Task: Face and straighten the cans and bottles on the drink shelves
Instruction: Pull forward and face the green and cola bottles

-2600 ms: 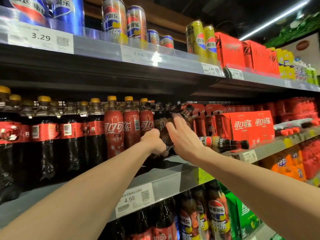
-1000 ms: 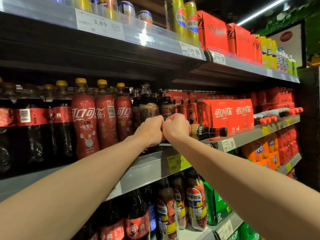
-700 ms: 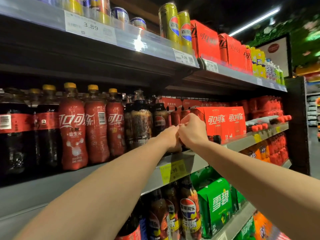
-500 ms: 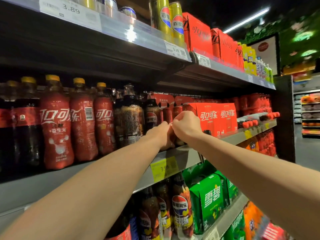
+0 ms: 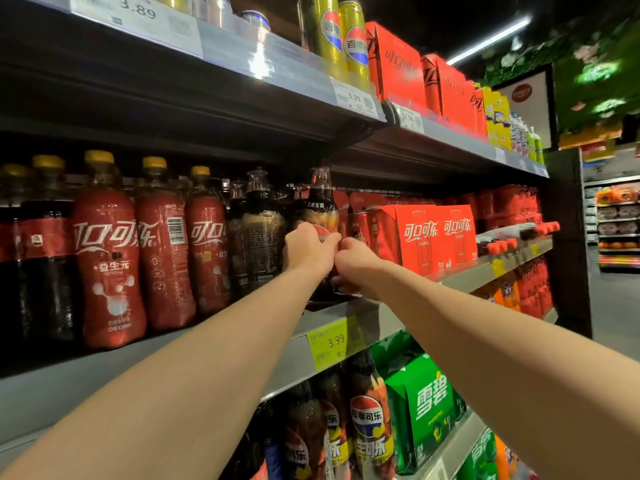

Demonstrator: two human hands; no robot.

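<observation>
A dark cola bottle (image 5: 320, 206) with a clear cap stands upright at the front of the middle shelf (image 5: 381, 317). My left hand (image 5: 310, 249) grips its body from the left. My right hand (image 5: 353, 263) holds its lower part from the right, fingers curled round it. To its left stand two more dark bottles (image 5: 258, 230), then red cola bottles with yellow caps (image 5: 105, 251). One red bottle (image 5: 166, 244) shows its barcode outward.
Red cola can packs (image 5: 438, 237) sit right of my hands. Red-capped bottles (image 5: 502, 245) lie on their sides further right. Yellow cans (image 5: 332, 39) and red boxes (image 5: 398, 64) fill the top shelf. Cola bottles (image 5: 367, 420) and green packs (image 5: 426, 407) stand below. An aisle opens at the right.
The dark bottle that lay on its side now stands upright between my hands. My view has shifted right along the shelf.
</observation>
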